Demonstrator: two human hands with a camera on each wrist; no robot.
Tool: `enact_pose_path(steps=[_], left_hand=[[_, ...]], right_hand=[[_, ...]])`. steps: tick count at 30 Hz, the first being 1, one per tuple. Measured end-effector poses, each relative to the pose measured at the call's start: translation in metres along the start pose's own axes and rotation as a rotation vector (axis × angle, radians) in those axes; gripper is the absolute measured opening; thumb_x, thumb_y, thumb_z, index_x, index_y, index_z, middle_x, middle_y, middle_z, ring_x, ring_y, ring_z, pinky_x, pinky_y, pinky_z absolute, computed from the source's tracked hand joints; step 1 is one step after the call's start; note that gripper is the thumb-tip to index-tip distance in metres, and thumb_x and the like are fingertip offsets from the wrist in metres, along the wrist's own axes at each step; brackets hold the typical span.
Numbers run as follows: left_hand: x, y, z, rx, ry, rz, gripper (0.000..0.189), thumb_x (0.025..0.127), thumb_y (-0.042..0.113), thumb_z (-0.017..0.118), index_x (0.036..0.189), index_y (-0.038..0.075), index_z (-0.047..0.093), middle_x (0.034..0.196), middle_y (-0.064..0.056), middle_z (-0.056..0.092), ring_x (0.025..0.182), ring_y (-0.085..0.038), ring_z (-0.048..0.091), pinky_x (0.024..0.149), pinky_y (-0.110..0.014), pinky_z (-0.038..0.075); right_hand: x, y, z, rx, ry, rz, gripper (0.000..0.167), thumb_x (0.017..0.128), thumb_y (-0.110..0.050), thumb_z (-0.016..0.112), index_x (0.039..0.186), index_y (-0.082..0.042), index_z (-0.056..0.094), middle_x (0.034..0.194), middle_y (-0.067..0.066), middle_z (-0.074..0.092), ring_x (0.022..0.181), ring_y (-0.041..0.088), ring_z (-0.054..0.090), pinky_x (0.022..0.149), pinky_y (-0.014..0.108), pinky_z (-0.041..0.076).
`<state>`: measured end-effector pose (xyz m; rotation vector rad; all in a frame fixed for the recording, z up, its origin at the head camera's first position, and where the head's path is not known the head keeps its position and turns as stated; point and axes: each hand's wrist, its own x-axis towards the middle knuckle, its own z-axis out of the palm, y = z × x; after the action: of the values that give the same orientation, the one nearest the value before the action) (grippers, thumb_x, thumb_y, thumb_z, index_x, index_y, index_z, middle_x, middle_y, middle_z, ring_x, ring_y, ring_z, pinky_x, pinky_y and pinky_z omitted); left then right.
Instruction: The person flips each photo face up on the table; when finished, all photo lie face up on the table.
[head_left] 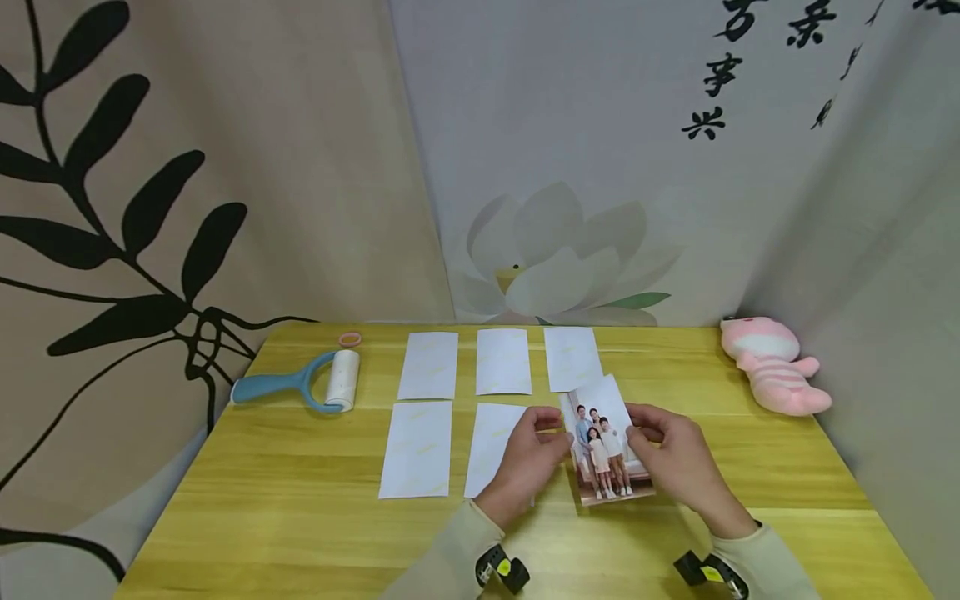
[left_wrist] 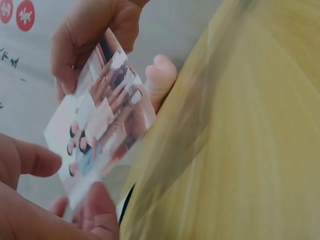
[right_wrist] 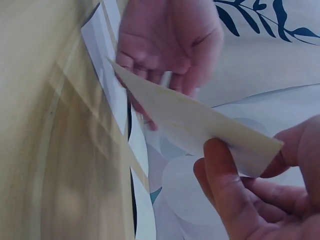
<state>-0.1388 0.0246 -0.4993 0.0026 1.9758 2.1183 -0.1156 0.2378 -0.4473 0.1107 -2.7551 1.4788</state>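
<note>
A family photo print (head_left: 602, 446) is held up over the table, its picture side facing the head camera. My right hand (head_left: 678, 454) pinches its right edge between thumb and fingers; the right wrist view shows the pale back of the print (right_wrist: 185, 117). At the opposite edge is my left hand (head_left: 528, 458), its fingers loosely bent and its fingertips right by the print. In the left wrist view, a gap shows between the left thumb (left_wrist: 42, 162) and the fingers. Under the left hand, a white card (head_left: 491, 442) is partly hidden.
Several white cards lie in two rows, among them a back one (head_left: 502, 362) and a front-left one (head_left: 415, 450). A blue-handled lint roller (head_left: 273, 386) and a small pink ring (head_left: 350, 339) lie at the left. A pink plush toy (head_left: 776, 367) sits at the right edge.
</note>
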Motion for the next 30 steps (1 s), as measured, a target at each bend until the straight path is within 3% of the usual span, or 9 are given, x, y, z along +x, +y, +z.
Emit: enact_pose_path(steps=[4, 10, 15, 20, 25, 30], left_hand=[[-0.002, -0.001, -0.002, -0.08, -0.034, -0.071, 0.044, 0.098, 0.007, 0.07, 0.137, -0.002, 0.051, 0.128, -0.019, 0.058, 0.101, -0.022, 0.065, 0.084, -0.039, 0.063], [-0.001, -0.002, -0.004, -0.15, -0.107, -0.139, 0.043, 0.098, 0.002, 0.066, 0.139, 0.003, 0.05, 0.119, -0.014, 0.057, 0.091, -0.021, 0.066, 0.077, -0.04, 0.065], [-0.001, -0.002, -0.009, -0.115, -0.108, -0.133, 0.045, 0.097, -0.002, 0.066, 0.139, 0.004, 0.053, 0.116, -0.013, 0.057, 0.089, -0.02, 0.065, 0.073, -0.038, 0.065], [0.0, -0.001, -0.014, -0.069, -0.1, -0.12, 0.045, 0.097, -0.001, 0.068, 0.141, 0.003, 0.057, 0.115, -0.013, 0.059, 0.086, -0.019, 0.065, 0.073, -0.039, 0.065], [-0.002, -0.002, -0.016, -0.006, -0.086, -0.103, 0.047, 0.098, -0.002, 0.066, 0.144, -0.001, 0.058, 0.114, -0.013, 0.06, 0.086, -0.019, 0.067, 0.075, -0.039, 0.066], [-0.002, -0.003, -0.016, 0.045, -0.078, -0.098, 0.051, 0.096, -0.002, 0.064, 0.146, -0.004, 0.057, 0.114, -0.012, 0.062, 0.087, -0.019, 0.068, 0.077, -0.038, 0.066]], right_hand=[[0.0, -0.002, -0.001, 0.018, 0.008, -0.009, 0.036, 0.106, -0.012, 0.062, 0.139, 0.001, 0.066, 0.12, 0.018, 0.077, 0.096, 0.016, 0.075, 0.068, 0.025, 0.059], [0.0, -0.002, 0.0, 0.037, 0.039, -0.021, 0.033, 0.106, -0.015, 0.062, 0.137, -0.003, 0.068, 0.116, 0.015, 0.077, 0.094, 0.01, 0.074, 0.069, 0.025, 0.058], [0.002, 0.004, 0.003, -0.003, 0.065, -0.017, 0.034, 0.104, -0.014, 0.066, 0.135, -0.001, 0.069, 0.106, 0.012, 0.076, 0.089, 0.01, 0.072, 0.065, 0.024, 0.056], [0.003, 0.012, 0.003, -0.06, 0.068, -0.005, 0.035, 0.101, -0.013, 0.071, 0.132, 0.002, 0.07, 0.093, 0.01, 0.07, 0.07, 0.01, 0.062, 0.053, 0.026, 0.049], [0.005, 0.023, 0.004, -0.027, 0.008, 0.039, 0.041, 0.099, -0.013, 0.073, 0.137, 0.003, 0.066, 0.094, 0.01, 0.071, 0.056, 0.019, 0.064, 0.047, 0.03, 0.052], [0.008, 0.032, 0.006, -0.04, -0.016, 0.076, 0.043, 0.098, -0.015, 0.077, 0.137, 0.0, 0.066, 0.096, 0.01, 0.073, 0.058, 0.024, 0.068, 0.047, 0.03, 0.05]])
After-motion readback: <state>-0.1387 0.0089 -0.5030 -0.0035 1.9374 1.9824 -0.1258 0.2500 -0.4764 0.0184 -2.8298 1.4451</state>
